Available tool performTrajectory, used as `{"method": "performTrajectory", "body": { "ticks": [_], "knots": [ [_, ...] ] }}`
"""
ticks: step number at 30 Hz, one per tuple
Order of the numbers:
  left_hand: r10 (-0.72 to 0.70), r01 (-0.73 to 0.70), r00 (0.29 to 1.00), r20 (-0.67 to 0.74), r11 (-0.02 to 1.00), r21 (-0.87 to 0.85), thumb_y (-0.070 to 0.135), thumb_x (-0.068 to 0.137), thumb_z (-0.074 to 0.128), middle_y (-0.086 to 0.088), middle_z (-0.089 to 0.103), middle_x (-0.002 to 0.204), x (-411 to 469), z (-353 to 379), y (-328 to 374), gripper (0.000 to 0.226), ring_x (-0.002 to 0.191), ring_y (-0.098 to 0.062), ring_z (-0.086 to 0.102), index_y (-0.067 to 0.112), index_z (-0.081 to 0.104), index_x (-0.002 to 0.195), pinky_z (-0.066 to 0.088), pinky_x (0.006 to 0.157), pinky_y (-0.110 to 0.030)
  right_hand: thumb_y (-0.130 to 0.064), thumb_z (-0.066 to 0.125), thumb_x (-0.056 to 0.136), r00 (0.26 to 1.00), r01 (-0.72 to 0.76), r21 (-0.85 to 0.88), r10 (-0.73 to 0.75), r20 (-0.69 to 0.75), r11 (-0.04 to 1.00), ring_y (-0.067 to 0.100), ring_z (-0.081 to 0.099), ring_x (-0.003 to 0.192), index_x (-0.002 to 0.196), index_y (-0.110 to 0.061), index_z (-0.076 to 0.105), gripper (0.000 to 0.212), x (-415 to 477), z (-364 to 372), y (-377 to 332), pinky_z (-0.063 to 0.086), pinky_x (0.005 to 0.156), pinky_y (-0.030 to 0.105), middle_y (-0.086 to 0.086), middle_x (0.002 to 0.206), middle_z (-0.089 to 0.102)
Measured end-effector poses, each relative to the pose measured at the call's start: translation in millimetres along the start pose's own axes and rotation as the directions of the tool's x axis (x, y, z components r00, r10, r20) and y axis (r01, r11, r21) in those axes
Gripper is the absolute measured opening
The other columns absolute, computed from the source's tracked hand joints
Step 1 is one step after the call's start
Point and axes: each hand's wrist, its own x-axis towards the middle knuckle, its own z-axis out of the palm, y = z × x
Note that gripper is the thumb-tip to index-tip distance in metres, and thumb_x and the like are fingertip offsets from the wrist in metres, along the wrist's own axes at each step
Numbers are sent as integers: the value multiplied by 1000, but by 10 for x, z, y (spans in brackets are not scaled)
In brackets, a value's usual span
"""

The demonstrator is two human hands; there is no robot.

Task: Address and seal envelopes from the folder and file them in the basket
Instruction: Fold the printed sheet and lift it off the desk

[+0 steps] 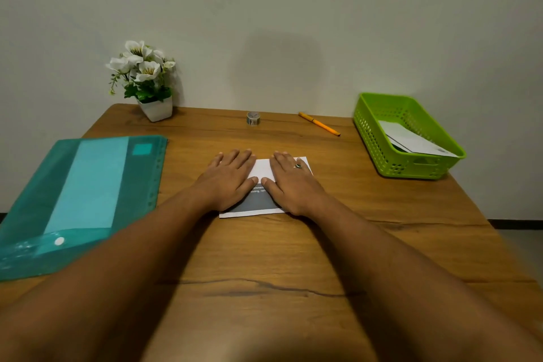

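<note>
Mid-frame on the tabletop (pixel 264 258), left hand (pixel 227 181) and right hand (pixel 291 184) press the envelope (pixel 263 169), fingers (pixel 235 157) straight. It seems light, thin, floppy; pinch a free edge.

Plain pale wall (pixel 293 9) fills upper frame; wooden table (pixel 264 258) below; grey floor (pixel 521 247), dark skirting (pixel 517 224) at right edge.

Table (pixel 264 258) with folder (pixel 88 185), envelope (pixel 261 169), basket (pixel 370 138), pen (pixel 319 124), tape (pixel 253 118)

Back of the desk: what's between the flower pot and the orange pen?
Head view: a small roll of tape sits between the flower pot and the orange pen; the rest is bare wood.
</note>
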Motion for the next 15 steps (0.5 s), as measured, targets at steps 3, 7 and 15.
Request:
{"method": "performTrajectory", "body": {
  "ticks": [3, 7, 15],
  "knots": [
    [-60, 59, 997, 40, 998, 31, 60, 106, 13, -2, -7, 172, 20, -17, -115, 73, 158, -21, -6, 19, -4, 164, 1, 128, -48, -66, 19, 106, 997, -65, -25, 66, 45, 998, 22, -2, 162, 167, -11, 5, 83, 4, -32, 127, -1, 129, 48, 7, 175, 1],
    [-119, 115, 991, 68, 992, 51, 63, 104, 11, -4, -9, 172, -18, -55, -245, 77, 158, -22, -6, 17, -5, 164, 1, 127, -47, -74, 16, 101, 986, -146, -49, 149, 73, 988, 23, -6, 161, 167, -13, 1, 91, -56, -102, 310, -2, 129, 50, 6, 175, -4],
    [-83, 82, 996, 13, 996, 33, 81, 90, 38, -3, 27, 163, -62, -261, -225, 91, 147, -25, 26, 24, 26, 160, 27, 119, -48, -73, 17, 102, 975, -185, -77, 192, 111, 980, 27, -3, 162, 167, -12, 1, 91, -50, -159, 295, 1, 129, 52, 8, 175, -4]
  ]
}}
